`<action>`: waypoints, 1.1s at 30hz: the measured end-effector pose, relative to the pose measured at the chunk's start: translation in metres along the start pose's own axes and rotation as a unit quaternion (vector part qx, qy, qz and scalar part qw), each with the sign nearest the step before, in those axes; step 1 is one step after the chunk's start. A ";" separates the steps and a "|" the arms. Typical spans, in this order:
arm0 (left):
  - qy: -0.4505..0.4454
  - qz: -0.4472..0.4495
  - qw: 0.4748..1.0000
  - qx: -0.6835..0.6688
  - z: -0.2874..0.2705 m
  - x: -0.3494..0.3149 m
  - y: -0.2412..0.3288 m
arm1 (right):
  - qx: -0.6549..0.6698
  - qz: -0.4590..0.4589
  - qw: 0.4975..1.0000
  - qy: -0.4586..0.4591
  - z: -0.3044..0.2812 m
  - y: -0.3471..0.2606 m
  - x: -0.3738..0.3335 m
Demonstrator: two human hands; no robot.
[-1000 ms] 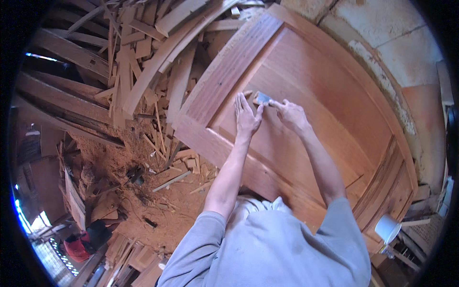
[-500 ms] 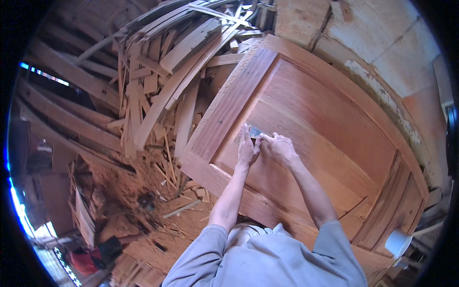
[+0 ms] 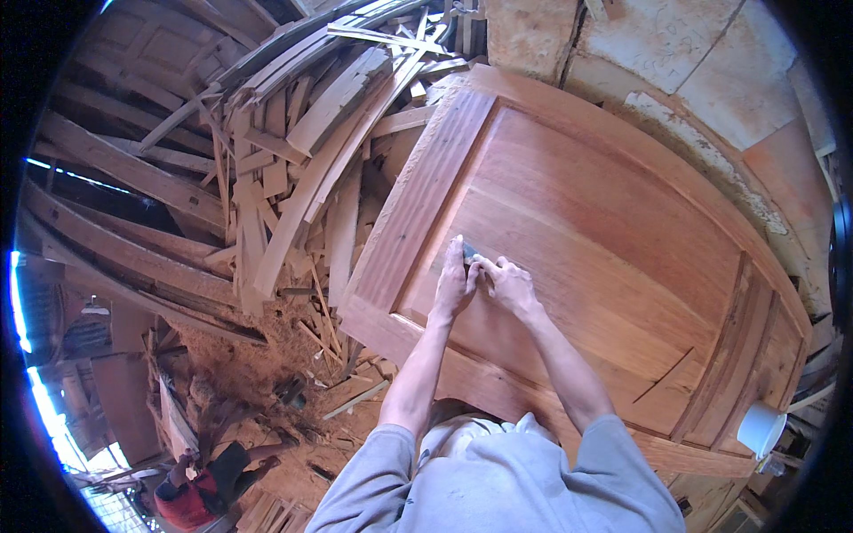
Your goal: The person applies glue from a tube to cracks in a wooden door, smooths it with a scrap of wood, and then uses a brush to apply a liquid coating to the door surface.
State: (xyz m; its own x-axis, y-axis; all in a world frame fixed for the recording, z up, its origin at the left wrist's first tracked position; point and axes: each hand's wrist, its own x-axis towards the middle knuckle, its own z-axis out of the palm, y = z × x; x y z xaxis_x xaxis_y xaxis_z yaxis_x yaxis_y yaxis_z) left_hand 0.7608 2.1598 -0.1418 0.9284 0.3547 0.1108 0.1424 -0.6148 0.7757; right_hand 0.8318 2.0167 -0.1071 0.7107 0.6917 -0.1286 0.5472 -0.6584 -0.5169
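Note:
A panelled wooden door (image 3: 569,275) of reddish-brown wood lies flat in front of me. Both hands are over its large inset panel, near the left end. Between them is a thin grey flat blade, which looks like a card scraper (image 3: 469,252). My left hand (image 3: 453,284) is closed on its left side, with one finger stretched up along it. My right hand (image 3: 510,284) pinches its right side, thumb close to the left thumb. The fingers hide most of the scraper, and I cannot tell whether its edge touches the wood.
A big heap of offcuts and planks (image 3: 311,169) lies beyond the door's left end. Sawdust (image 3: 231,373) covers the floor at left. A person in red (image 3: 191,493) is at the lower left. A white bucket (image 3: 761,430) stands by the door's near right corner.
My view has shifted slightly, bringing more of the person in red into sight. The scraper shows less of its face now and looks more tilted. Both hands still hold it.

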 end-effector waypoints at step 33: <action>0.256 -0.120 0.927 0.247 -0.096 -0.159 -0.059 | 0.118 0.187 0.957 0.189 0.027 -0.031 -0.246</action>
State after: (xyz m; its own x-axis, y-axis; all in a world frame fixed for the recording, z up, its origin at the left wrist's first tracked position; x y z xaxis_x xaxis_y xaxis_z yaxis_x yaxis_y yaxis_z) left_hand 0.5714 2.2072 -0.1458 0.5826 0.7337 0.3497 0.5812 -0.6768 0.4518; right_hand 0.6279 1.8745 -0.0826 0.9709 0.2344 -0.0491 0.1402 -0.7226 -0.6769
